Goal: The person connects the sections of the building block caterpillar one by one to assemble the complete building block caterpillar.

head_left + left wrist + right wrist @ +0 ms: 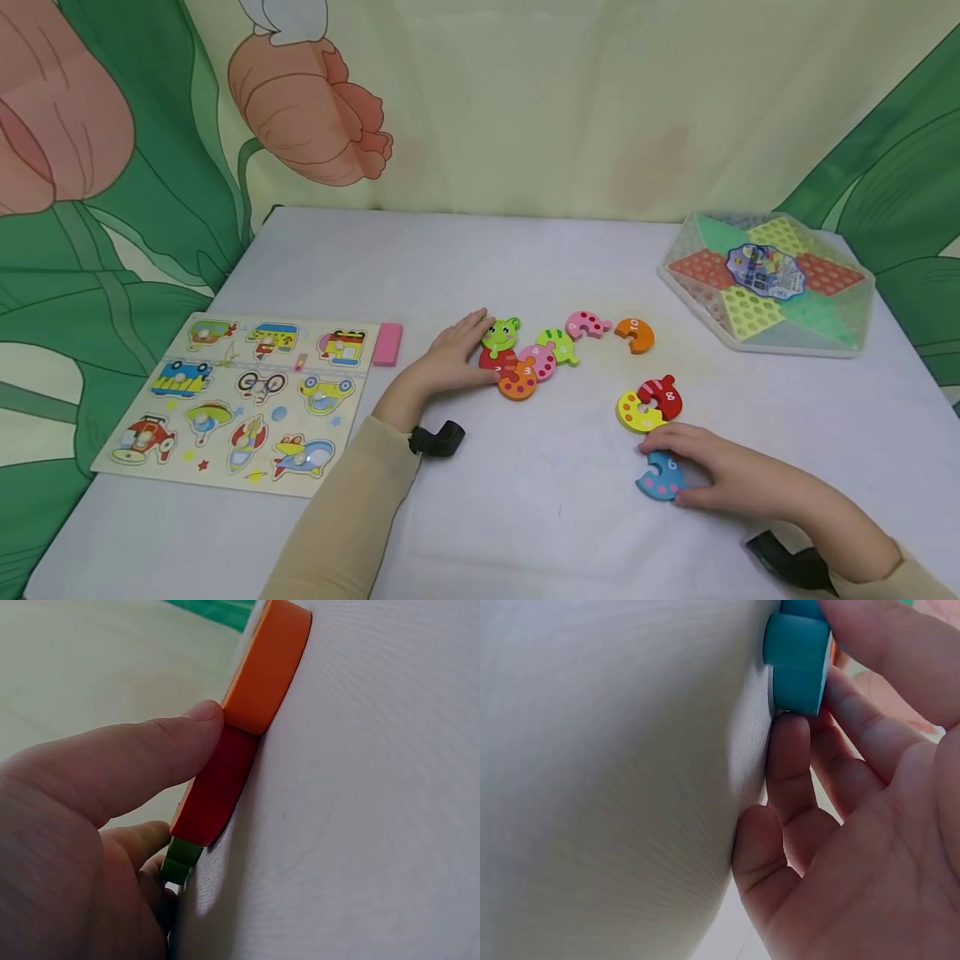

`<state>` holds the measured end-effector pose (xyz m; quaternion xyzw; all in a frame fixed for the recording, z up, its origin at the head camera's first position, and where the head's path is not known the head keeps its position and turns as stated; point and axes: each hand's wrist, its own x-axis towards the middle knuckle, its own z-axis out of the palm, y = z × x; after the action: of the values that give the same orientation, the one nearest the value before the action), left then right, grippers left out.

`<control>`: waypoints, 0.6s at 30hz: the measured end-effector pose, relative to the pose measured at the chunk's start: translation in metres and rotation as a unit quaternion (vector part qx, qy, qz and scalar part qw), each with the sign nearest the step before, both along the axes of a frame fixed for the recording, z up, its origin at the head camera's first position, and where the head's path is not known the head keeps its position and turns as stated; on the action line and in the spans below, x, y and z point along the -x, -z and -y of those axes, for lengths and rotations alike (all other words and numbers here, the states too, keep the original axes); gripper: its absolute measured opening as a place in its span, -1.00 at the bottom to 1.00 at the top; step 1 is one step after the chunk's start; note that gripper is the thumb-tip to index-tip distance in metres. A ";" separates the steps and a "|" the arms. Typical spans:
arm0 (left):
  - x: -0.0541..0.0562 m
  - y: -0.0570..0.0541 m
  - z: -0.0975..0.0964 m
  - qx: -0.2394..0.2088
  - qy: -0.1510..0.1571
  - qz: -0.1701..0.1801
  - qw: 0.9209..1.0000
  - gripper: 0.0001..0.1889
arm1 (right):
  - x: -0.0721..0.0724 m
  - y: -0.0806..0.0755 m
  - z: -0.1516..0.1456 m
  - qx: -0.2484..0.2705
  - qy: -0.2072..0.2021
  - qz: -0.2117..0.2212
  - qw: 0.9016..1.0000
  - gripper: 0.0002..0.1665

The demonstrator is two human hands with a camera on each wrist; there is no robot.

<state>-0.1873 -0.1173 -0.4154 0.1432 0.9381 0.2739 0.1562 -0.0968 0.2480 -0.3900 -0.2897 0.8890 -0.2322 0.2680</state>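
In the head view my left hand (453,354) rests its straight fingers and thumb along the left side of a green smiling caterpillar head (500,334) and the red puzzle piece (221,787) below it. Joined on from there are an orange spotted piece (517,383), a pink spotted piece (537,362) and a green striped piece (558,346). My right hand (723,467) pinches a blue spotted puzzle piece (662,477) between thumb and fingers, low at the table. Just beyond it lie a yellow spotted piece (636,414) and a red striped piece (663,396), touching each other.
Behind the row lie a second pink piece (587,324) and an orange piece (636,335). A vehicle puzzle board (288,417) covers the table's left, beside a pink block (387,344). A clear hexagonal box (765,283) stands back right. A printed curtain (525,108) hangs behind.
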 end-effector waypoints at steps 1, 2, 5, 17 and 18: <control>0.000 0.000 0.000 0.000 0.000 0.000 1.000 -0.10 | 0.000 0.000 0.000 0.001 0.001 -0.003 1.000 -0.40; 0.000 0.000 0.000 0.000 -0.001 0.001 1.000 -0.10 | 0.000 0.001 0.000 0.005 0.000 -0.006 1.000 -0.41; 0.000 -0.001 0.000 -0.003 -0.001 0.003 1.000 -0.10 | -0.003 0.002 0.000 0.030 -0.006 -0.028 0.999 -0.45; -0.001 0.000 0.000 0.000 -0.003 -0.002 1.000 -0.09 | 0.010 -0.017 0.020 0.132 0.019 -0.093 0.987 -0.48; -0.001 0.001 0.000 0.002 -0.004 -0.002 1.000 -0.09 | 0.014 -0.017 0.023 0.149 0.013 -0.099 0.984 -0.46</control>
<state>-0.1866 -0.1172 -0.4159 0.1401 0.9396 0.2721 0.1536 -0.1106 0.2250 -0.3731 -0.3363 0.8704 -0.3353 0.1299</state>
